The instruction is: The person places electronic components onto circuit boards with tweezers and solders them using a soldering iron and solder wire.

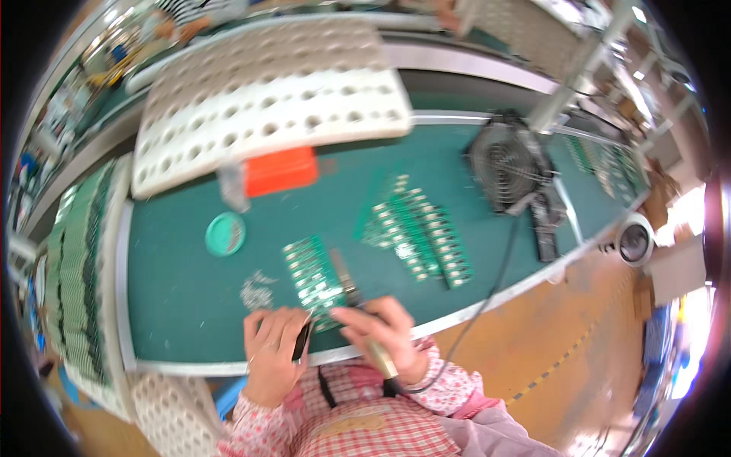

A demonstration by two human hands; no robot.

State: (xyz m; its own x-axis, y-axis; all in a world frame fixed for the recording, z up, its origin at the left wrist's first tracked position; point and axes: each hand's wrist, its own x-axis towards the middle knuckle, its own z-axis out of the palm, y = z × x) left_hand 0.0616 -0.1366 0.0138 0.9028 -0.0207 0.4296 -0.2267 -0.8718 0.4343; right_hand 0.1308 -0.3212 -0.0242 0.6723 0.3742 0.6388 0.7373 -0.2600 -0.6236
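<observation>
Left hand (272,343): closed around dark tweezers (302,340), tip on the board for steadying.
Right hand (381,329): gripping soldering iron (352,293) pen-style, angled onto green circuit strip (316,279).
Desk (183,305): solder bits (257,290) close by.

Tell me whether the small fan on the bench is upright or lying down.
Lying down: the black fan rests flat on the green bench, its round grille facing up.
</observation>
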